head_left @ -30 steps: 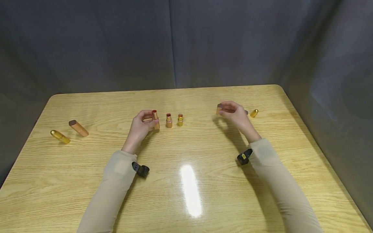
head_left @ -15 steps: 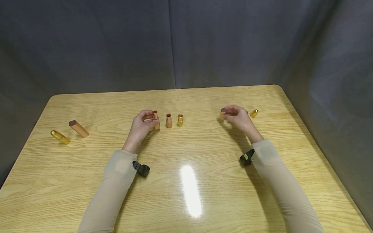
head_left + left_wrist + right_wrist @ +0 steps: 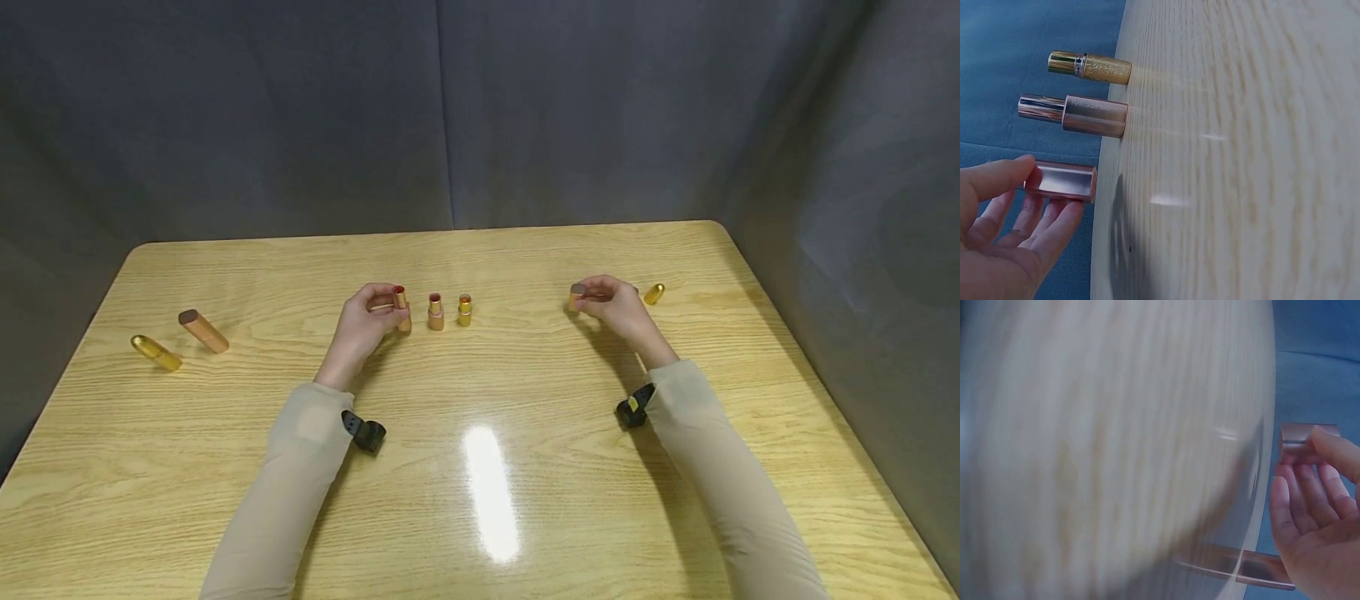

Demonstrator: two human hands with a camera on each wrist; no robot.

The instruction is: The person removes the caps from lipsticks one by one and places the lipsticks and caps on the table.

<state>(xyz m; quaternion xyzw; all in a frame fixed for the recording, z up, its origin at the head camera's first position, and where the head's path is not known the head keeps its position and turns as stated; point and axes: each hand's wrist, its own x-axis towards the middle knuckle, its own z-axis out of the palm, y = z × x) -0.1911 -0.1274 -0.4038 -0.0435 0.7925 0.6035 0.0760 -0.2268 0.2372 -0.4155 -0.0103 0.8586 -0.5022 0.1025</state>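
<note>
My left hand (image 3: 362, 323) pinches an uncapped rose-gold lipstick (image 3: 1060, 180) between thumb and fingers, held upright with its red top showing in the head view. Its base is close over the table. Just right of it stand another uncapped rose-gold lipstick (image 3: 436, 312) and an uncapped gold lipstick (image 3: 465, 310). Farther right, my right hand (image 3: 618, 308) pinches a rose-gold lipstick cap (image 3: 1295, 442) by its sides, low over the table. Another rose-gold cap (image 3: 1265, 570) rests on the table beside that hand, mostly hidden behind it in the head view.
A small gold cap (image 3: 654, 293) is on the wooden table (image 3: 555, 467) right of the right hand. At the left are a capped gold lipstick (image 3: 156, 352) and a capped rose-gold lipstick (image 3: 203, 331). A dark curtain (image 3: 300, 117) hangs behind the table.
The right hand has moved slightly right and toward the person, lowering the cap toward the table. The left hand and its lipstick have barely moved.
</note>
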